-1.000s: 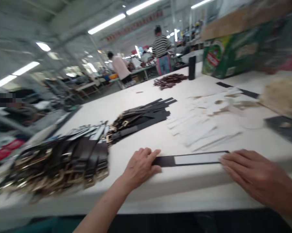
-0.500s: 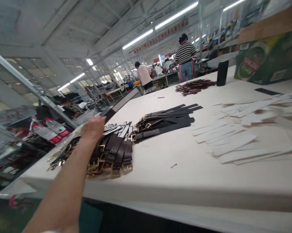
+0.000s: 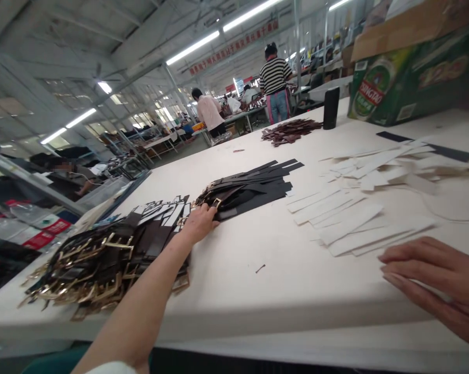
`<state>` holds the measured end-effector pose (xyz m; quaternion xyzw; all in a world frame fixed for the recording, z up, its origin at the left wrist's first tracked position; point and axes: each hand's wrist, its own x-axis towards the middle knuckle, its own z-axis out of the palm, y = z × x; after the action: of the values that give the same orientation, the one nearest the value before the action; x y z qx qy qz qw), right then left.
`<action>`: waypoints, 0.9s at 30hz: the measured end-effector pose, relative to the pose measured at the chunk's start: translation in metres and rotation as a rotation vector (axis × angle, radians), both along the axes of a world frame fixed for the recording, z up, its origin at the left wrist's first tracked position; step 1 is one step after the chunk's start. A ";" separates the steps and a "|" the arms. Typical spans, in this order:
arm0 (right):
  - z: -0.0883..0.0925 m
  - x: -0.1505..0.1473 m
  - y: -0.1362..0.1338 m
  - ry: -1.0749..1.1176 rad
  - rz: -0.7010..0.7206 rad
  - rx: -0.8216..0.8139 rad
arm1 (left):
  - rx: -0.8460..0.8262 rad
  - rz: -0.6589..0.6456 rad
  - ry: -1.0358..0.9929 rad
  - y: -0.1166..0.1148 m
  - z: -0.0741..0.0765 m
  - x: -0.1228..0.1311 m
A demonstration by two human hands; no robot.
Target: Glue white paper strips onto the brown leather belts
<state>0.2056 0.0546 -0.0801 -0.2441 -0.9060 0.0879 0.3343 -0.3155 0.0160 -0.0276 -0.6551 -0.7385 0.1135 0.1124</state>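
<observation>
My left hand reaches to the buckle end of a pile of black leather straps. Its fingers are curled over the nearest strap there, close to a gold buckle. Left of that hand lies a larger heap of dark brown straps with gold buckles, partly behind my forearm. White-ended strips stick out at its far side. My right hand hovers at the table's right with fingers stretched out and holds nothing. Nearest to it are loose white strips.
On the white table stand a green beer carton and a black cylinder. A pile of brown strips lies at the far edge. One small brown piece lies in front. Other people work farther back.
My left hand has moved right, from above the brown strap heap to the buckle end of the black straps. My right hand has come into view from the right edge. The view has turned rightward.
</observation>
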 end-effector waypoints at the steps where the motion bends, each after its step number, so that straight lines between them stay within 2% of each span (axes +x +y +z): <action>1: 0.007 -0.003 0.001 -0.026 0.058 0.002 | -0.001 -0.008 0.001 -0.002 -0.002 0.001; 5: 0.037 -0.038 0.009 -0.021 0.223 -0.007 | 0.015 -0.047 0.020 -0.013 0.002 0.004; 9: 0.064 -0.106 0.029 -0.063 0.241 0.112 | 0.136 -0.009 0.095 -0.021 0.015 0.023; 13: 0.098 -0.175 0.056 -0.080 0.209 0.355 | 0.307 -0.022 0.168 -0.036 0.048 0.062; 15: 0.118 -0.189 0.071 -0.123 0.129 0.337 | 0.381 -0.092 0.212 -0.046 0.067 0.081; 17: 0.137 -0.181 0.082 -0.190 0.064 0.286 | 0.444 -0.242 0.300 -0.057 0.079 0.096; 18: 0.144 -0.168 0.085 -0.230 0.051 0.295 | 0.475 -0.350 0.352 -0.061 0.081 0.103; 19: 0.149 -0.152 0.086 -0.277 0.052 0.331 | 0.497 -0.470 0.398 -0.065 0.078 0.110; 21: 0.148 -0.109 0.080 -0.392 0.079 0.432 | 0.506 -0.702 0.434 -0.070 0.063 0.126; 22: 0.142 -0.086 0.074 -0.456 0.092 0.457 | 0.491 -0.799 0.421 -0.071 0.052 0.136; 24: 0.118 -0.043 0.060 -0.564 0.112 0.433 | 0.428 -0.935 0.345 -0.071 0.025 0.159; 27: 0.066 0.006 0.046 -0.605 0.146 0.384 | 0.333 -0.974 0.137 -0.065 -0.007 0.193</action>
<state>0.2112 0.1001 -0.0143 -0.1264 -0.9790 -0.1365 0.0837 -0.1224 -0.0490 -0.0351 -0.8871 -0.3471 -0.0286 0.3028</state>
